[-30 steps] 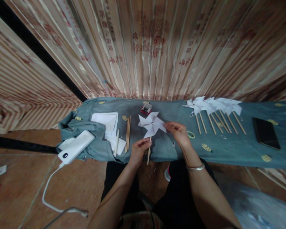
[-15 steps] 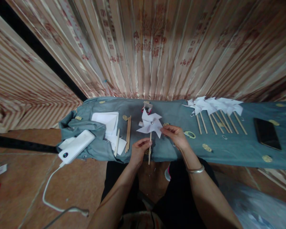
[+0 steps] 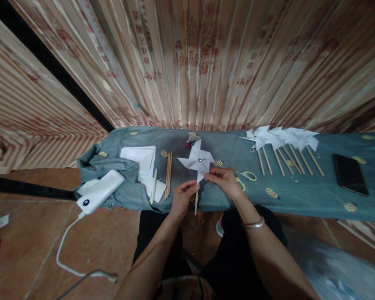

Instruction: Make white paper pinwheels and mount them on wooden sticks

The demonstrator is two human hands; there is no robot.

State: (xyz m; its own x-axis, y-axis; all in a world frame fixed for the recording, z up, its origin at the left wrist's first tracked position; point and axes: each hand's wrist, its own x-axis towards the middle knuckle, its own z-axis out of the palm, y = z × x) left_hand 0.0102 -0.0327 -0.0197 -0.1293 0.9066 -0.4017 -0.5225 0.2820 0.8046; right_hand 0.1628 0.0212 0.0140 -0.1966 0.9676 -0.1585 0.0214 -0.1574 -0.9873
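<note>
A white paper pinwheel (image 3: 197,160) with a small shiny pin at its centre stands in front of me on a thin wooden stick. My left hand (image 3: 184,196) pinches that stick below the blades, fingers closed. At the lower blade, my right hand (image 3: 225,181) has thumb and forefinger closed on the paper's edge. Just right of this hand, scissors with pale green handles (image 3: 248,176) lie partly hidden by it. Behind the pinwheel is a small open red box (image 3: 191,141) with shiny bits inside.
Several finished pinwheels (image 3: 281,138) overlap in a row at the right, near a dark phone (image 3: 350,174). To the left lie loose wooden sticks (image 3: 168,175), a whitish pencil-like stick (image 3: 154,185), white paper sheets (image 3: 140,156) and a white power bank (image 3: 101,191) with a cable.
The pinwheel's blades have turned clockwise. My right hand has moved slightly left and down with a blade, uncovering more of the scissors. The left hand keeps its hold on the stick.
</note>
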